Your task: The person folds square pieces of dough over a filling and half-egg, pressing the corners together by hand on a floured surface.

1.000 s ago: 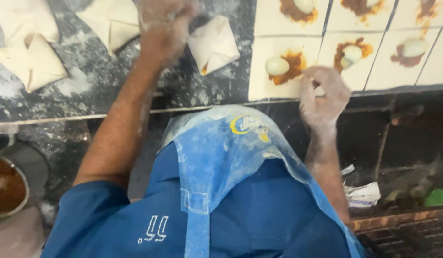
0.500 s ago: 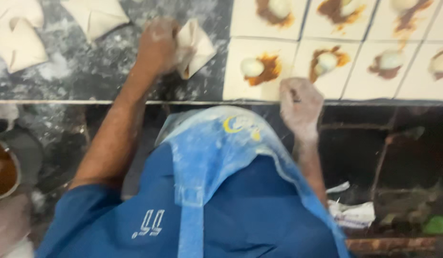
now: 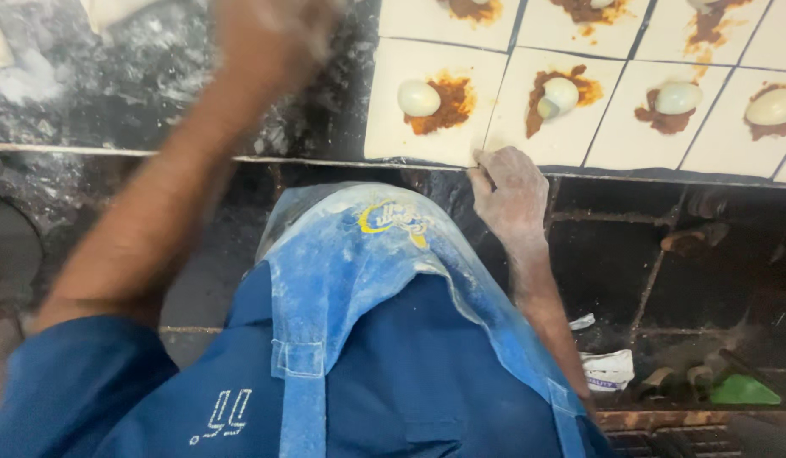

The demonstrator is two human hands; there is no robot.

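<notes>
Flour-dusted right hand rests w/ fingers loosely curled at counter edge, touching the near corner of a dough square topped w/ brown masala & boiled egg. My left hand, blurred, reaches over the counter; can't tell its grip.

right hand — at dough square edge | left hand — blurred

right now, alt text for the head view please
A person in a blue apron rests the right hand at the counter edge by a dough square topped with brown filling and a boiled egg. The blurred left hand is raised over the floury dark counter.
</notes>
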